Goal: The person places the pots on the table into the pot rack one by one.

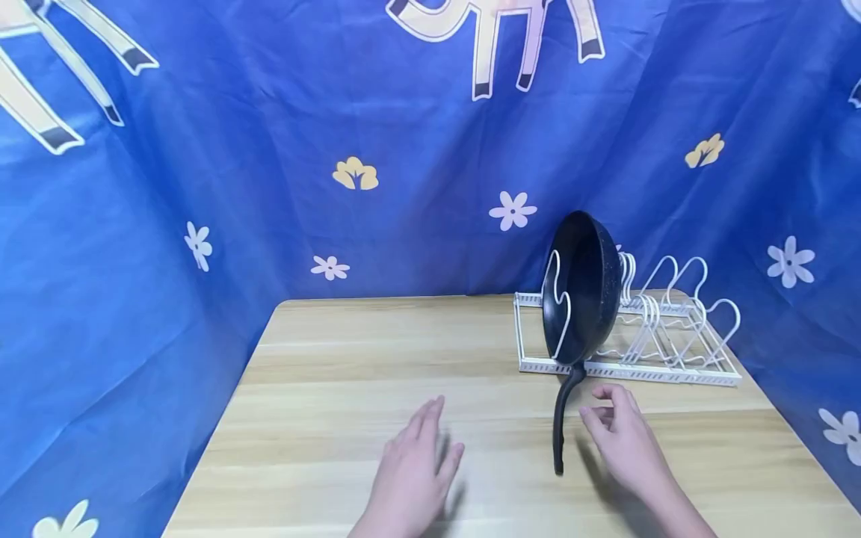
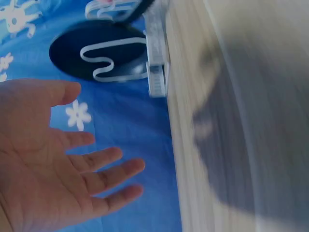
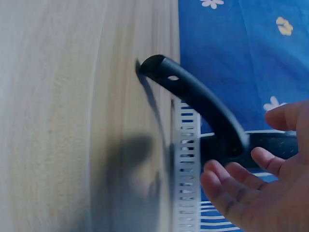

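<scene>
Against a blue flowered backdrop, a black pan [image 1: 582, 288] stands on edge at two o'clock in the white rack [image 1: 632, 366] on our desk [image 1: 336, 418], handle [image 1: 563, 418] overhanging, between our left hand [image 1: 413, 471] and right hand [image 1: 622, 437], both open and empty.

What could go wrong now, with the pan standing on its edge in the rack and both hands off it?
1. The black pan stands upright in the end slot of the white rack; neither hand holds it, so it might tip.
2. Its handle juts out over the table, close to the right hand; a bump could lever the pan out.
</scene>
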Available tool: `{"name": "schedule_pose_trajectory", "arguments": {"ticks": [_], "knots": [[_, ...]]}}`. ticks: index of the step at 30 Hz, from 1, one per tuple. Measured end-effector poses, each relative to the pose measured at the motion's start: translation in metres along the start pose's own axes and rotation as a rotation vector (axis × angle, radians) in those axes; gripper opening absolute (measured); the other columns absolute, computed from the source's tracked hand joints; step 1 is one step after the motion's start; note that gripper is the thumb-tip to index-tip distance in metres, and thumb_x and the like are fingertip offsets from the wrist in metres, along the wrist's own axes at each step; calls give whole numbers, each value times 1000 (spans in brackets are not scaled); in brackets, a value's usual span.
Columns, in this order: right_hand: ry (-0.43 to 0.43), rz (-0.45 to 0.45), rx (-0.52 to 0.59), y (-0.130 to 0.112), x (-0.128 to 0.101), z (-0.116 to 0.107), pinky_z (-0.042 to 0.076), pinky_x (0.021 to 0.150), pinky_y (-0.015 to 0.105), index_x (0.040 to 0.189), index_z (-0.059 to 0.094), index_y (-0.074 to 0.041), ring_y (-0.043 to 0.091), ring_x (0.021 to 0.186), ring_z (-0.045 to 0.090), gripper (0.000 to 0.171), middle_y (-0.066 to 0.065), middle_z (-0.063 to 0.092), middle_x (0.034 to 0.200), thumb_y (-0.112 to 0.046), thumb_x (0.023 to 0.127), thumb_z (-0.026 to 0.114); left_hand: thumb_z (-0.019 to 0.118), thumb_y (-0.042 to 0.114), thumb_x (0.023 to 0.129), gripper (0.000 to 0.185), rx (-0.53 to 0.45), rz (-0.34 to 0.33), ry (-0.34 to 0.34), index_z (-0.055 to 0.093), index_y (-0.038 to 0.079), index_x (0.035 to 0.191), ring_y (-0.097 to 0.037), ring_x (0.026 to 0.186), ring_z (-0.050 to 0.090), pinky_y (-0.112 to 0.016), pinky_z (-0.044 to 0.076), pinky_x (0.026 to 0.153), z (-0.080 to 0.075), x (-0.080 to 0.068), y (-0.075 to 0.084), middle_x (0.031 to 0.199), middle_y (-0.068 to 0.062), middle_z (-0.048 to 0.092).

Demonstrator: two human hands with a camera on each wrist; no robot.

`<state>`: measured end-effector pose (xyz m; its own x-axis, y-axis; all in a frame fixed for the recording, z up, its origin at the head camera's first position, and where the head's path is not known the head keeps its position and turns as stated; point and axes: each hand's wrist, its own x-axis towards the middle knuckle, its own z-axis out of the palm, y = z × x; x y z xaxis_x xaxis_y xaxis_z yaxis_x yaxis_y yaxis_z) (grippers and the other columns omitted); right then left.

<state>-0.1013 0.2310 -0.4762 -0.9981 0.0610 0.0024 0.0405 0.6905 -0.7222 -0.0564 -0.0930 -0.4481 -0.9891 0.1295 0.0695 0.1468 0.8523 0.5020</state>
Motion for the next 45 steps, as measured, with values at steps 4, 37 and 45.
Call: {"name": "schedule_pose_trajectory", "arguments": {"ticks": [4, 37, 45], "knots": [[-100, 125, 249, 9, 10, 6, 63, 89, 30, 149, 39, 5, 32, 115, 74, 51, 29, 57, 145, -21, 111, 62, 62, 48, 108, 71, -6, 54, -36, 44, 7, 163, -41, 138, 63, -61, 52, 114, 7, 3, 15, 161, -17, 57], [-353, 260, 899, 11, 43, 28, 60, 91, 25, 136, 50, 1, 6, 93, 73, 31, -10, 73, 96, -13, 110, 61, 73, 9, 97, 35, -878, -133, -566, 63, -3, 128, -11, 83, 62, -21, 47, 69, 102, 60, 80, 103, -5, 75], [-393, 256, 993, 18, 40, 29, 59, 97, 25, 130, 56, -12, 7, 97, 72, 19, -9, 71, 101, -19, 113, 58, 75, -1, 95, 20, -971, -146, -553, 63, 3, 110, -11, 76, 60, -21, 47, 66, 115, 67, 79, 89, -2, 70]]}}
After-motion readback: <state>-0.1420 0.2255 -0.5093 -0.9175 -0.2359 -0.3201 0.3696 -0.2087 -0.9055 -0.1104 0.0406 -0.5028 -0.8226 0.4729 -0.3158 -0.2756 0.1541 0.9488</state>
